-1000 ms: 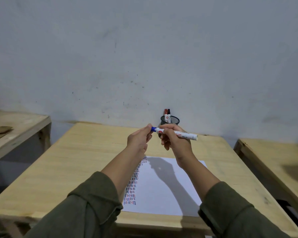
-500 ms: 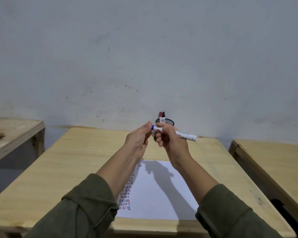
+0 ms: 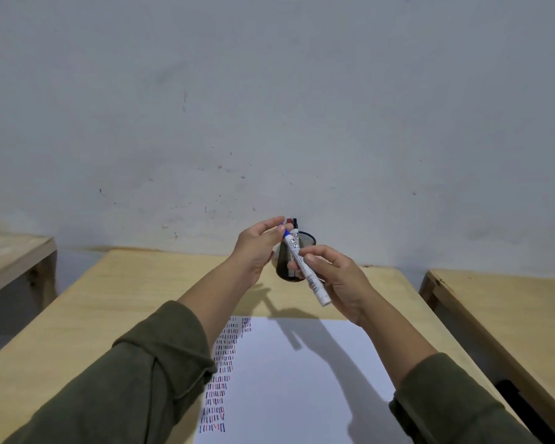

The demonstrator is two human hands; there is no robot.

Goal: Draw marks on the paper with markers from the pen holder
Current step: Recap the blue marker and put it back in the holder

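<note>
A white marker (image 3: 305, 267) with a blue end is held above the desk, slanting from upper left to lower right. My right hand (image 3: 340, 280) grips its barrel. My left hand (image 3: 257, 248) pinches its blue end between thumb and forefinger. Just behind the hands stands the black mesh pen holder (image 3: 309, 239), partly hidden, with a red-capped marker (image 3: 289, 221) and a black-capped marker (image 3: 295, 222) sticking up. White paper (image 3: 302, 386) lies on the desk below my arms, with rows of short red, blue and black strokes (image 3: 220, 379) down its left side.
The wooden desk (image 3: 119, 302) ends at a grey wall. Another wooden desk (image 3: 507, 309) stands to the right across a narrow gap, and a third (image 3: 10, 254) at the left. My arms cast shadows over the paper.
The marker has swung from nearly level to a steep slant, its rear end dropping toward me. My right hand has moved down and right along the barrel. My left hand stays on the blue end.
</note>
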